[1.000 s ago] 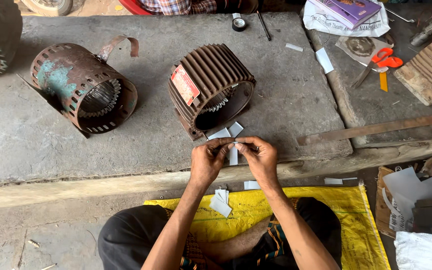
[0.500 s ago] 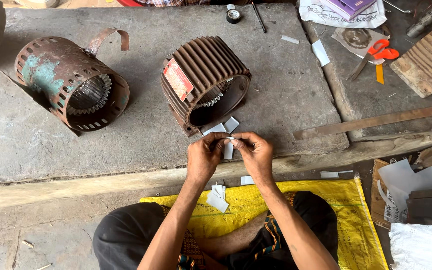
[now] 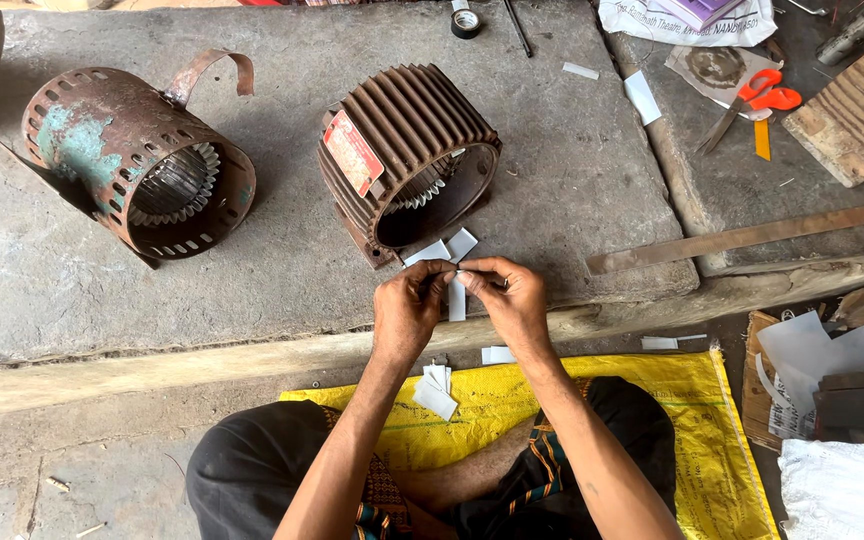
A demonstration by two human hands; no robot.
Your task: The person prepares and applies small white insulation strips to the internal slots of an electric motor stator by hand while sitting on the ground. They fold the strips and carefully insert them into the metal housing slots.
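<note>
My left hand (image 3: 407, 307) and my right hand (image 3: 513, 298) meet in front of me, both pinching a small white strip of paper (image 3: 457, 298) that hangs down between the fingertips. Just beyond them a brown ribbed motor housing (image 3: 404, 143) with a red plate lies on its side on the concrete slab (image 3: 282, 250), its open end toward me. Two white paper pieces (image 3: 449, 246) lie at its mouth. More cut white strips (image 3: 436, 389) rest on the yellow sheet (image 3: 692, 440) by my knee.
A rusty perforated motor shell (image 3: 137, 160) lies to the left. Orange-handled scissors (image 3: 760, 102), a flat metal bar (image 3: 752, 236), a roll of tape (image 3: 466, 21) and stacked cardboard and paper (image 3: 832, 375) sit to the right and far side.
The view has shifted slightly; my hands stay together on the paper strip, with small finger movements only.
</note>
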